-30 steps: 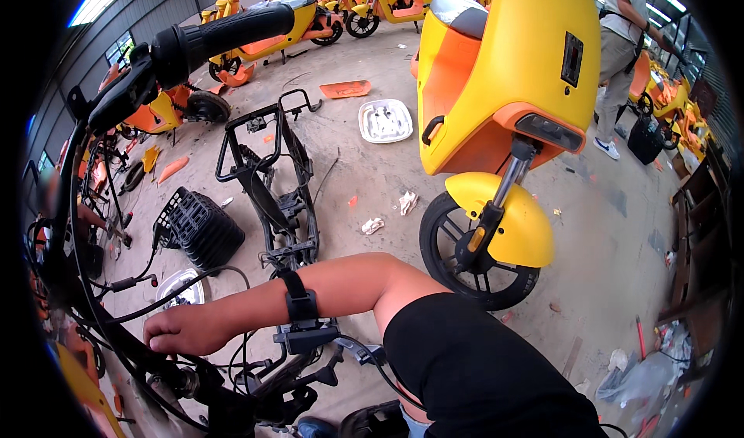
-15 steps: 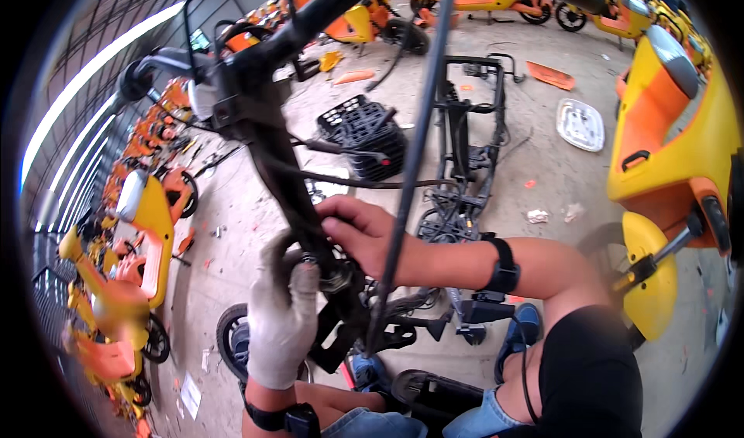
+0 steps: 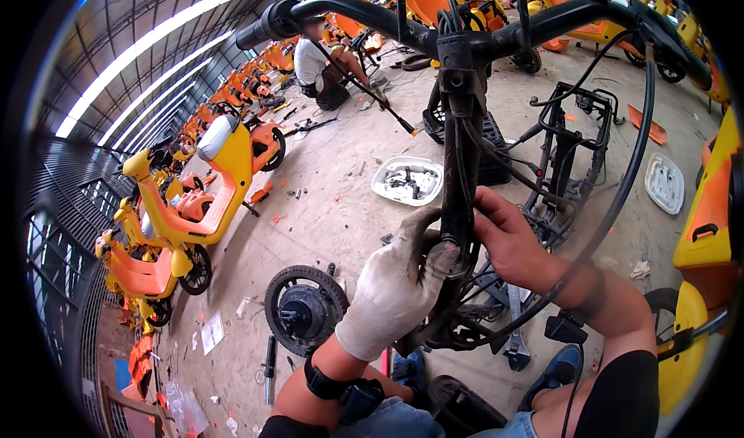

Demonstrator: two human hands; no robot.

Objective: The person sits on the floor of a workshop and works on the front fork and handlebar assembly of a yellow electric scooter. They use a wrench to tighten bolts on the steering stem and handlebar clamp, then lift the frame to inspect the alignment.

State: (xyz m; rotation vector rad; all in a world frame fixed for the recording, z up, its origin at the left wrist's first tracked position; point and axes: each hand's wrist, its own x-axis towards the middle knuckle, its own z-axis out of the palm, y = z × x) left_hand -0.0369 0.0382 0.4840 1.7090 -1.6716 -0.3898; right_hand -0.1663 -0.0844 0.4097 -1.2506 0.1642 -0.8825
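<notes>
A black handlebar (image 3: 364, 10) with its stem (image 3: 460, 159) stands in front of me, attached to a stripped scooter frame (image 3: 570, 140). My left hand (image 3: 399, 287), in a white work glove, is closed round the lower stem, its thumb by the metal collar. My bare right hand (image 3: 511, 240) grips the stem from the other side with curled fingers; the fingertips are partly hidden behind it. A thick black cable (image 3: 639, 144) arcs from the handlebar past my right forearm. A large wrench (image 3: 517, 337) lies beneath my right hand.
A hub-motor wheel (image 3: 306, 310) and a black-handled tool (image 3: 270, 368) lie left on the floor. Beyond are a white tray of small parts (image 3: 408, 181) and a black crate (image 3: 496, 155). Yellow-orange scooters (image 3: 225, 182) stand both sides. A person (image 3: 318, 66) sits farther back.
The view has swung left, bringing in the wheel, parts tray and seated person. The handlebar and stem now look more upright and farther right. Both hands stay at the lower stem.
</notes>
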